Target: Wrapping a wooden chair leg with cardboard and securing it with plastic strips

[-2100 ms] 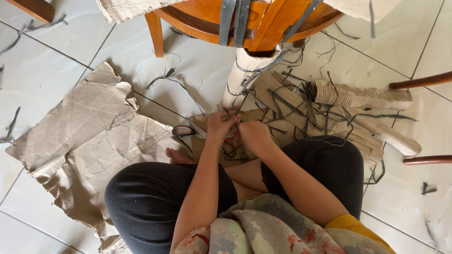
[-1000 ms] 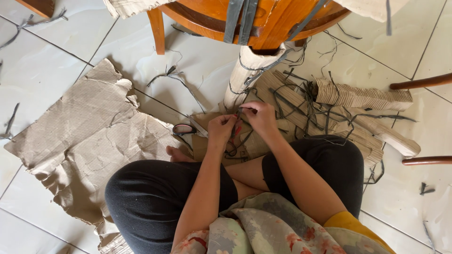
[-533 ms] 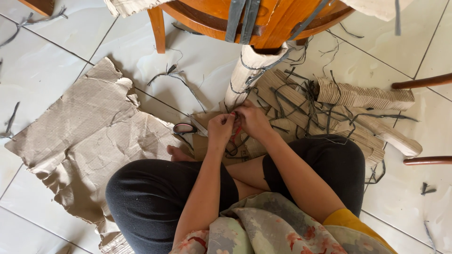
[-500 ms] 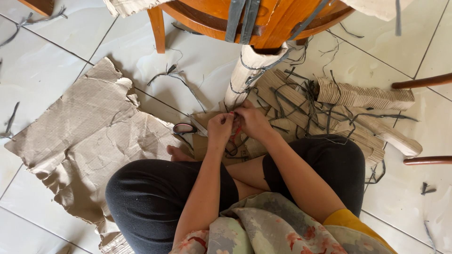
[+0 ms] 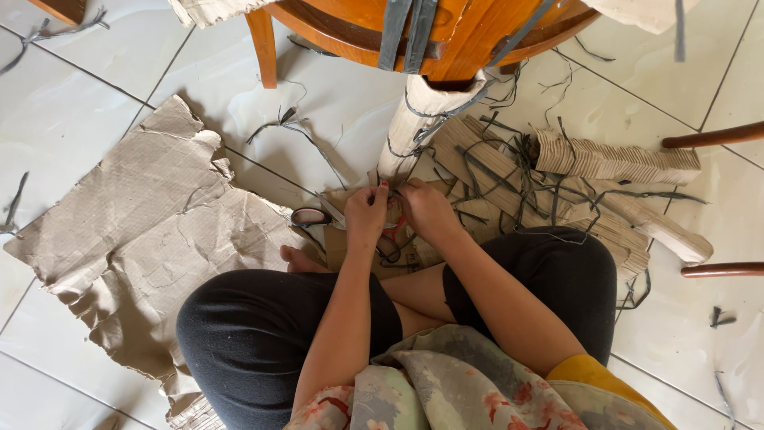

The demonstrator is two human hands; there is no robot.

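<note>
I sit cross-legged on a tiled floor in front of a wooden chair [image 5: 446,32]. One chair leg [image 5: 418,119] is wrapped in corrugated cardboard and tied round with thin dark straps. My left hand [image 5: 364,216] and my right hand [image 5: 428,211] are close together at the foot of that leg. The fingers of both pinch a thin dark strap [image 5: 391,209] between them. A pair of scissors [image 5: 312,216] with dark, red-edged handles lies on the floor just left of my left hand.
A large torn sheet of brown cardboard [image 5: 135,239] covers the floor to the left. Rolled corrugated pieces [image 5: 613,159] and a tangle of cut straps [image 5: 517,167] lie to the right. Two dark wooden rungs [image 5: 716,135] reach in from the right edge.
My right hand lifted toward the wrapped leg about a second ago and has come back down beside my left hand. Both hands stay at the foot of the leg.
</note>
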